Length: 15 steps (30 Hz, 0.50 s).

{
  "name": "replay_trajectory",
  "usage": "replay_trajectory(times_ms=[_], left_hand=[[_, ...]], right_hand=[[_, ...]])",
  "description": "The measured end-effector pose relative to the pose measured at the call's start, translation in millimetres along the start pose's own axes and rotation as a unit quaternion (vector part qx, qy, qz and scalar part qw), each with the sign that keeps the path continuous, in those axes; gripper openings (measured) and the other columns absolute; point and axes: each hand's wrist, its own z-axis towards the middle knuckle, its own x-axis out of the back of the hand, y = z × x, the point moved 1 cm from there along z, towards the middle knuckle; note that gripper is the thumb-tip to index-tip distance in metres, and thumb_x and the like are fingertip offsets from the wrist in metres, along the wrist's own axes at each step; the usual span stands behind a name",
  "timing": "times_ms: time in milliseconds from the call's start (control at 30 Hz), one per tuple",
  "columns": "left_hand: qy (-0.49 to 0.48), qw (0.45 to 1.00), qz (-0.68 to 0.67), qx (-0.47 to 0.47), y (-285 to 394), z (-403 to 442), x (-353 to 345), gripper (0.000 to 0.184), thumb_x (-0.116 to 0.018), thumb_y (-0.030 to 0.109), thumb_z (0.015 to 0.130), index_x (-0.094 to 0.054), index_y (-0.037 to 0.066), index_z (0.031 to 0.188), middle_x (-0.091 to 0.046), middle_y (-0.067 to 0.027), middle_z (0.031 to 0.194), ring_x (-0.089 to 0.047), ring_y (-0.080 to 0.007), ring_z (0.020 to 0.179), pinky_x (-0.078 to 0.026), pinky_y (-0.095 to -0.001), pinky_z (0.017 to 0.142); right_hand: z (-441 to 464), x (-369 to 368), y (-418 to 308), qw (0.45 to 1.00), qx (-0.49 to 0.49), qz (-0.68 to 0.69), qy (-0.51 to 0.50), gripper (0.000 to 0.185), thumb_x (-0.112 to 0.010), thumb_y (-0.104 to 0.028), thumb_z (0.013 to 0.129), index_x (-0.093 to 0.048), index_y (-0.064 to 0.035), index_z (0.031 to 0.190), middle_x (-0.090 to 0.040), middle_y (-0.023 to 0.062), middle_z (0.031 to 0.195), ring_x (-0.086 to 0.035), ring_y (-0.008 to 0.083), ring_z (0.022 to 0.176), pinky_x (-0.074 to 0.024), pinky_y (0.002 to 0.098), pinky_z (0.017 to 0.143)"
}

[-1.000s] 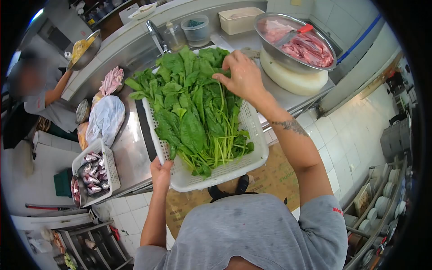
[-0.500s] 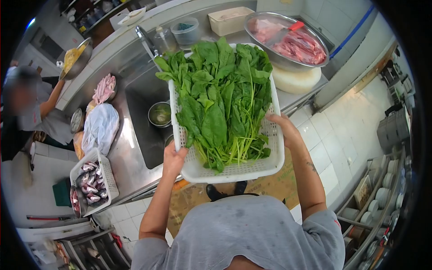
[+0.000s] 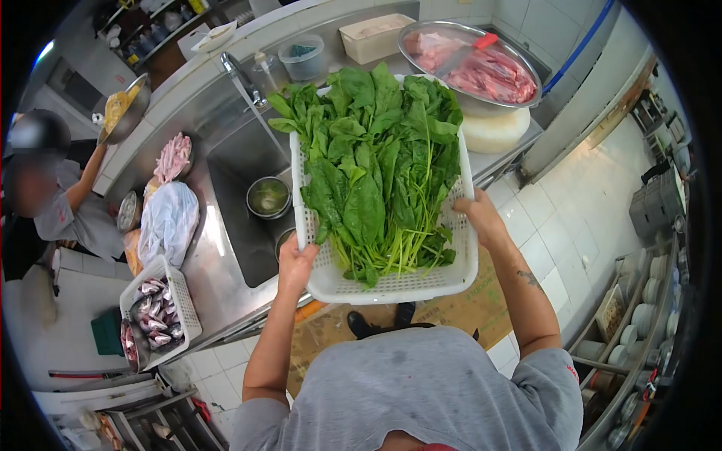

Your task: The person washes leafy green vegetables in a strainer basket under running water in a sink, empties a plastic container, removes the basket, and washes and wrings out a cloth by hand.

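Observation:
Both of my hands carry a white perforated plastic basket in front of my chest. Leafy greens, probably spinach, fill it, stems toward me and leaves spilling over the far left corner. My left hand is closed on the basket's left side near the front. On the opposite side, my right hand grips the right rim, its thumb over the edge. Partly behind the basket lies the sink, with a small metal bowl inside.
A metal bowl of raw meat with a red-handled knife rests on a round white block. Left are a plastic bag, a basket of fish and a faucet. Beyond the counter, a person holds a metal bowl.
The basket of greens has shifted slightly right, still held in both hands. More of the sink and its small bowl shows now. The view has turned slightly.

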Motion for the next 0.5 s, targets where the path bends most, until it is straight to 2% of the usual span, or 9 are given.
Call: replay_trajectory(times_ms=[133,233,300,433,500], left_hand=[[0.013,1.0,0.007,0.002,12.3,-2.8,-4.8,0.024,-0.052,0.004,0.073,-0.058,-0.004,0.095,-0.054,-0.0038,0.081,-0.048,-0.0092,0.07,-0.038,-0.0242,0.06],[0.011,1.0,0.017,0.015,16.3,-4.5,-4.3,0.027,-0.052,0.004,0.073,-0.058,-0.003,0.098,-0.056,-0.0036,0.082,-0.049,-0.0091,0.071,-0.039,-0.0238,0.063],[0.012,0.999,0.027,0.017,20.3,-6.1,-5.3,0.032,-0.051,0.005,0.072,-0.058,-0.003,0.103,-0.059,-0.0034,0.082,-0.051,-0.0094,0.073,-0.041,-0.0235,0.067],[0.027,0.999,0.033,-0.018,16.7,-7.1,-7.0,0.032,-0.051,0.005,0.073,-0.058,-0.004,0.102,-0.059,-0.0028,0.082,-0.05,-0.0089,0.072,-0.04,-0.0231,0.066],[0.041,0.997,0.041,-0.042,15.4,-11.3,-8.2,0.031,-0.051,0.005,0.073,-0.058,-0.004,0.102,-0.058,-0.0025,0.082,-0.05,-0.0088,0.072,-0.04,-0.0229,0.065]], right_hand=[[0.2,4.7,-3.6,0.996,-0.055,0.022,-0.07,0.047,-0.055,-0.01,0.068,-0.049,0.0085,0.111,-0.057,0.0178,0.097,-0.055,0.0249,0.087,-0.045,0.0365,0.076],[11.7,13.5,6.4,0.991,-0.069,-0.002,-0.112,0.052,-0.05,-0.004,0.064,-0.044,0.0091,0.114,-0.054,0.0182,0.102,-0.054,0.0253,0.091,-0.0459,0.0364,0.08],[18.7,15.1,16.4,0.993,-0.057,0.002,-0.108,0.052,-0.048,-0.003,0.063,-0.044,0.0087,0.113,-0.053,0.0174,0.101,-0.053,0.0249,0.09,-0.0457,0.0364,0.079],[21.9,15.8,20.8,0.996,-0.034,-0.01,-0.079,0.051,-0.046,-0.002,0.062,-0.044,0.0088,0.112,-0.053,0.0158,0.098,-0.053,0.0245,0.087,-0.0458,0.0361,0.077],[19.4,12.4,18.3,0.997,-0.016,-0.003,-0.074,0.044,-0.05,-0.006,0.064,-0.049,0.0097,0.104,-0.053,0.0132,0.088,-0.051,0.0216,0.079,-0.044,0.034,0.071]])
